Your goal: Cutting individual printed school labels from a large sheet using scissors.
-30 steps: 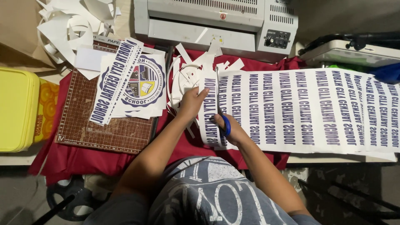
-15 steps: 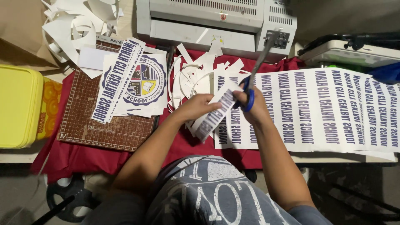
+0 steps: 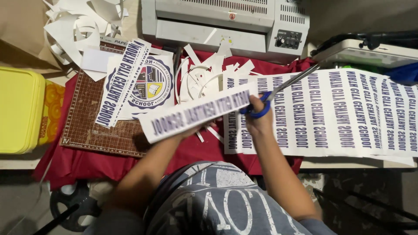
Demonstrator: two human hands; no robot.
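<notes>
Gripping a cut paper strip (image 3: 198,112) — left hand (image 3: 191,128), right hand (image 3: 257,116) fingers clamped in scissors (image 3: 278,92).

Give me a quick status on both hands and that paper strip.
Left hand holds the cut paper strip above the table. Right hand grips the blue-handled scissors. Big printed sheet lies beneath; scraps behind.

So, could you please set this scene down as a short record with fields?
left hand: mostly hidden under the cut paper strip, holding it above the table
right hand: grips blue-handled scissors, blades pointing up and right
under the hands: large printed sheet on red cloth
left side: brown cutting mat, yellow box
back: laminator, paper offcuts
</notes>
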